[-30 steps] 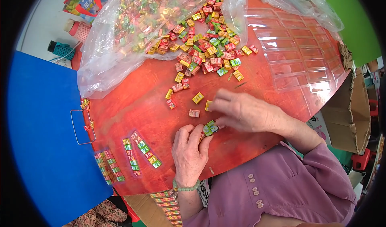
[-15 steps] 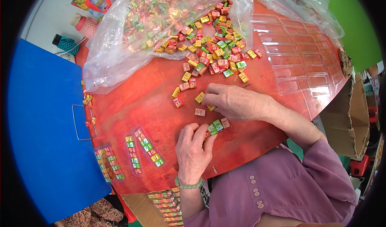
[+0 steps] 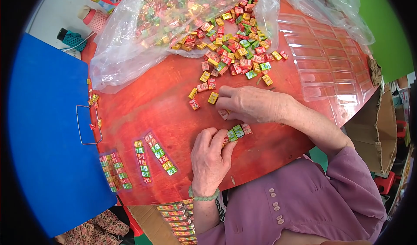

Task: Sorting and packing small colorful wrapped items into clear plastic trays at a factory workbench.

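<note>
My left hand (image 3: 210, 160) rests on the red table with thumb and fingers closed on the near end of a short row of small printed boxes (image 3: 238, 131), red, green and pink. Just beyond it, my right hand (image 3: 256, 104) has its fingers bent down and pinched at a small pink box (image 3: 223, 114); the fingers partly cover it. A loose yellow box (image 3: 213, 97) lies beside those fingertips. Farther off spreads a heap of small red, yellow and green boxes (image 3: 234, 54), spilling out of a large clear plastic bag (image 3: 117, 71).
Two finished-looking strips of boxes (image 3: 160, 153) and a wrapped block (image 3: 115, 171) lie at the left. A clear compartmented plastic tray (image 3: 321, 62) sits at the right. A blue board (image 3: 47, 132) borders the table's left; an open carton (image 3: 373, 127) stands beyond its right edge.
My right hand's fingers have shifted from a yellow box to the pink box that lay loose on the table. My left hand keeps its hold on the row. The whole view has shifted slightly.
</note>
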Tool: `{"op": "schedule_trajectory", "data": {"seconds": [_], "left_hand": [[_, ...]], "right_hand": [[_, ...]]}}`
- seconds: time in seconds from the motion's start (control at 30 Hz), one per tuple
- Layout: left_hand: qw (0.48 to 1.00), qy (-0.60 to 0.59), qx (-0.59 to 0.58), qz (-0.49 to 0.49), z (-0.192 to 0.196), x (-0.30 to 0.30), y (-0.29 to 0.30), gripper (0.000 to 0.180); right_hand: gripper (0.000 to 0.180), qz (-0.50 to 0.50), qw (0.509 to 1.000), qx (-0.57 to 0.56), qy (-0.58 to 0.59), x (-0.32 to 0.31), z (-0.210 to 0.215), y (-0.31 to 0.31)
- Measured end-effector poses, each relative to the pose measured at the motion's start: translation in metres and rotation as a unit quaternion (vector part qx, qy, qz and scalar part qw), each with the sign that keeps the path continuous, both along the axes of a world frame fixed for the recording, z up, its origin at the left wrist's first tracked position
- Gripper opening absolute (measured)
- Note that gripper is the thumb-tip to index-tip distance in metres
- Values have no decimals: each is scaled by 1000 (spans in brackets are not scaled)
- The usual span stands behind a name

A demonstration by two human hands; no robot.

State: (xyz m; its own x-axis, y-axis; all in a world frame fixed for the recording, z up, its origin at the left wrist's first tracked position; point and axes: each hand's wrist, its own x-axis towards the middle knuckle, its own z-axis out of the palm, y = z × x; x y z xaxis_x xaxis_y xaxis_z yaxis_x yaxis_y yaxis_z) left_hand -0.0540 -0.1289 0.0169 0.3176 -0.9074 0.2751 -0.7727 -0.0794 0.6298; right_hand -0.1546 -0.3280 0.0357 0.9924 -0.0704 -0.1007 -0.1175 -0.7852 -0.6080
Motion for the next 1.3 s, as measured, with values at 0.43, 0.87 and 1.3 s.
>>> {"op": "schedule_trajectory", "data": {"seconds": [0.43,0.87,1.3], "left_hand": [[999,-12,14,26,1,5,5,32],[999,3,23,41,6,14,10,32],[999,-21,32,3,11,9,7,52]], "right_hand": [[18,-45,998,0,-52,-40,24,31],[20,-46,992,-111,-36,-44,25,44],[37,-98,995,6,-27,-65,18,32]]}}
